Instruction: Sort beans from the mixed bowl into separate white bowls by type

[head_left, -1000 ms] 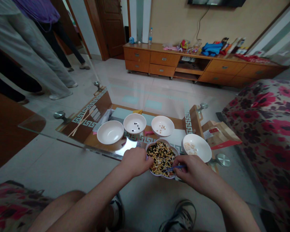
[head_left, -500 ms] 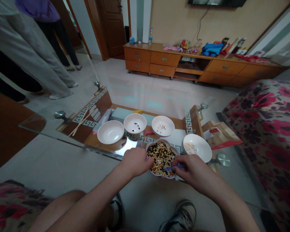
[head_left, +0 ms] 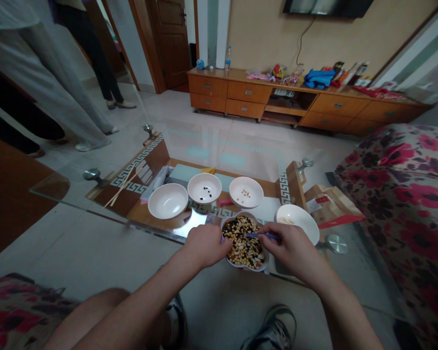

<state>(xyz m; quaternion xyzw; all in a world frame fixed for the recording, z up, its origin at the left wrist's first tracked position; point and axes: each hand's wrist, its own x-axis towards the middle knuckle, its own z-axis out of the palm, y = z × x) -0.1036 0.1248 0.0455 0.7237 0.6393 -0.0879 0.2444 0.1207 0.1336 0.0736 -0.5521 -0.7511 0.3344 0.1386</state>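
Note:
My left hand (head_left: pixel 209 245) grips the rim of a scalloped bowl (head_left: pixel 246 267) at the table's near edge. Mixed beans and grains (head_left: pixel 243 243), yellow, black and pale, fill this bowl. Between the fingers of my right hand (head_left: pixel 290 243) is a thin blue utensil (head_left: pixel 253 235) whose tip lies among the beans; its kind is unclear. Beyond stand several white bowls: the left bowl (head_left: pixel 168 201) looks bare inside, another bowl (head_left: pixel 204 188) has a few black beans, a third bowl (head_left: pixel 246 192) has small tan pieces, and the right bowl (head_left: pixel 302 226) has flat pale pieces.
Chopsticks (head_left: pixel 124 187) lie at the left on the glass table (head_left: pixel 73 194). Metal fittings (head_left: pixel 336 244) sit at its corners. A paper bag (head_left: pixel 332 204) stands at the right, beside a flowered cover (head_left: pixel 405 194). People's legs (head_left: pixel 54 87) are at the far left.
My right hand has moved the blue utensil slightly up and away across the beans. My left hand stays on the bowl. A person in the background has shifted position.

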